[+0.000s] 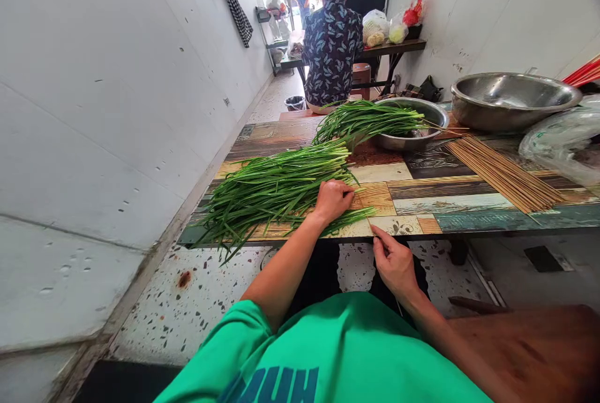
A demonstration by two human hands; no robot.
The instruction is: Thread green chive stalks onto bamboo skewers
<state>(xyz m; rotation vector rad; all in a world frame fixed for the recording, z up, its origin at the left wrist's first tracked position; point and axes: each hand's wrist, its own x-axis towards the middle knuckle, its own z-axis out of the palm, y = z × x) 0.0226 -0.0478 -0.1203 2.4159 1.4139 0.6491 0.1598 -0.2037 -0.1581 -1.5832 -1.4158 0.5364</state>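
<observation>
A big heap of garlic chives (276, 184) lies on the table, its pale stem ends toward the right. My left hand (334, 199) is closed at those stem ends, fingers curled and pinching chives; the exact stalks are hidden. Between my forearm and the table edge lies a small separate bunch of chives (349, 220). Just past the table's front edge, my right hand (394, 263) pinches a thin bamboo skewer (369, 223), its upper end beside the small bunch's stem ends.
Skewered chives (370, 119) rest across a steel bowl (438, 117). Loose bamboo skewers (506, 175) lie to the right, below a larger steel basin (515, 100) and a clear plastic bag (562, 140). Ahead, a person (334, 47) sits with their back to me at another table (398, 48).
</observation>
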